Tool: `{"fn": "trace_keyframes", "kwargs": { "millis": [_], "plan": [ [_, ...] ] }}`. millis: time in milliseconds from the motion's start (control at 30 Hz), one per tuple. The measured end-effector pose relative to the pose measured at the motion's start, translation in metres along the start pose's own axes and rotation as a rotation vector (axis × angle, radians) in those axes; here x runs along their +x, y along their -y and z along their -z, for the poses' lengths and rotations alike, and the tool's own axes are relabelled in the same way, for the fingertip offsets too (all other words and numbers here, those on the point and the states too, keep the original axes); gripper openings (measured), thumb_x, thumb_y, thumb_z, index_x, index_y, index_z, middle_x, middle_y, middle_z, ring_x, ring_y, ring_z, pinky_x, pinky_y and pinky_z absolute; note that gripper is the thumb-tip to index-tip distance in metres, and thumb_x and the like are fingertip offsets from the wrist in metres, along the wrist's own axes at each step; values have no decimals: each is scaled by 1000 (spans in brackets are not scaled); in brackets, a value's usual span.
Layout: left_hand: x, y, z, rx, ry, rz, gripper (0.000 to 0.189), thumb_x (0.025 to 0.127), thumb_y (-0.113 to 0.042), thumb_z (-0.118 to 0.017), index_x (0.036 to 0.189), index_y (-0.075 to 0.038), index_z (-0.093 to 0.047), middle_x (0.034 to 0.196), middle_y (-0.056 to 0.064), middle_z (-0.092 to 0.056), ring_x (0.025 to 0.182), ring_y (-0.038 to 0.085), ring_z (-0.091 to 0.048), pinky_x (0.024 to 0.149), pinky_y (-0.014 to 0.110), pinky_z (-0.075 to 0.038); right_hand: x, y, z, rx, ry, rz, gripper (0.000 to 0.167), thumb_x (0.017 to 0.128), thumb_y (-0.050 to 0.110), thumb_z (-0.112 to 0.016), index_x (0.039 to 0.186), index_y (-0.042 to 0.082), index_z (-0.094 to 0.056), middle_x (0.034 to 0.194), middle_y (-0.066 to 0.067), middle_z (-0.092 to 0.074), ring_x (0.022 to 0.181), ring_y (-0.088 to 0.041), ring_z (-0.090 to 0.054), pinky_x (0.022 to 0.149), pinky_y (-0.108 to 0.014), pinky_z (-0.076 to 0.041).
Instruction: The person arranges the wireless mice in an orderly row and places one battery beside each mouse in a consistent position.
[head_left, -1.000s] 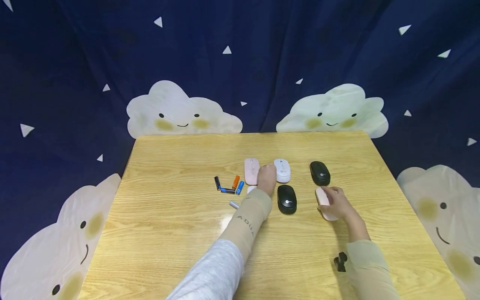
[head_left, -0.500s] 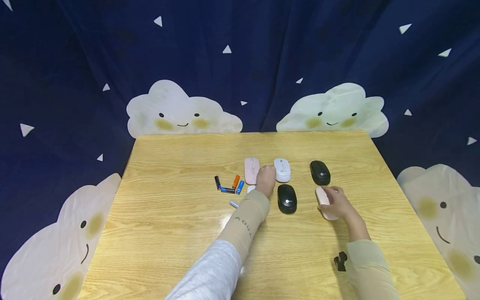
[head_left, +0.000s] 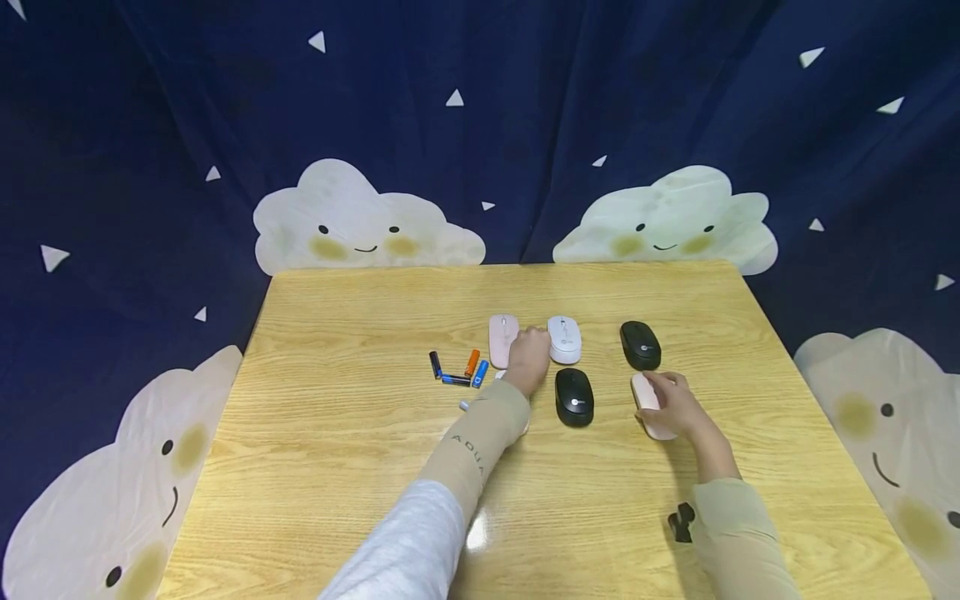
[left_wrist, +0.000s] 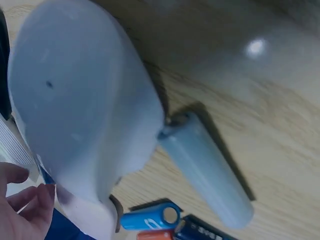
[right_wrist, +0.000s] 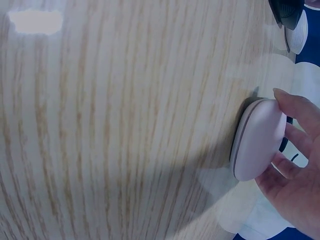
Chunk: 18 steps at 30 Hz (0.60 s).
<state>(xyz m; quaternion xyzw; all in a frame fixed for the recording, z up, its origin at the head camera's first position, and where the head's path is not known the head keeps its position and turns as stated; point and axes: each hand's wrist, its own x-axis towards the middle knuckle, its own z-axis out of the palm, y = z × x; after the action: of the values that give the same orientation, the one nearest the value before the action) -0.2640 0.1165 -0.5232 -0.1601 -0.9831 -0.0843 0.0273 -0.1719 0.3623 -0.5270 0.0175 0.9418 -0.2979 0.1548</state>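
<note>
My left hand (head_left: 529, 360) hangs over the table between a pale pink mouse (head_left: 503, 337) and a white mouse (head_left: 565, 340). In the left wrist view its fingers (left_wrist: 42, 200) are loosely curled, with nothing seen between them and the thumb. Another white mouse (left_wrist: 80, 100) lies under the left wrist, mostly hidden in the head view, with a grey battery (left_wrist: 207, 170) beside it. At the right, my right hand (head_left: 672, 406) grips a light pink mouse (right_wrist: 260, 140) by its edges, thumb and fingers on opposite sides. That mouse sits at the tabletop.
Two black mice lie near the hands, one black mouse (head_left: 574, 397) in the middle and another black mouse (head_left: 641, 345) behind the right hand. Left of the left hand lie an orange battery (head_left: 472, 362), a blue battery (head_left: 480, 374) and dark ones (head_left: 456, 380). A curtain (head_left: 517, 125) hangs behind.
My left hand and forearm have shifted slightly left, covering more of the grey battery. The right hand stays on its pink mouse, without visible movement.
</note>
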Motion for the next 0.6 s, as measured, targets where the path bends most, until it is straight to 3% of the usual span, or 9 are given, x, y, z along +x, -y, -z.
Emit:
{"fn": "trace_keyframes", "kwargs": {
  "millis": [167, 433, 600],
  "plan": [
    [2, 10, 2, 68, -29, -49, 25, 94, -16, -43, 102, -8, -66, 92, 4, -63, 87, 18, -59, 67, 29, -51, -1, 2, 0, 1, -3, -4, 74, 80, 15, -68, 140, 0, -28, 139, -35, -11, 119, -59, -23, 93, -67, -24],
    [-5, 35, 6, 97, -217, -229, 21, 83, -24, -57, 97, -10, -65, 89, 3, -59, 82, 18, -55, 68, 31, -47, -2, 3, 0, 5, -7, -9, 75, 79, 15, -69, 140, 0, -28, 139, -35, -10, 119, -59, -23, 93, -67, -25],
    [-17, 59, 10, 109, -202, -281, 25, 86, -26, -53, 104, -11, -61, 93, 2, -57, 84, 17, -51, 72, 31, -44, -1, 2, -1, 3, -11, -4, 75, 79, 15, -69, 140, -1, -28, 139, -36, -11, 119, -59, -23, 93, -67, -24]
  ]
}}
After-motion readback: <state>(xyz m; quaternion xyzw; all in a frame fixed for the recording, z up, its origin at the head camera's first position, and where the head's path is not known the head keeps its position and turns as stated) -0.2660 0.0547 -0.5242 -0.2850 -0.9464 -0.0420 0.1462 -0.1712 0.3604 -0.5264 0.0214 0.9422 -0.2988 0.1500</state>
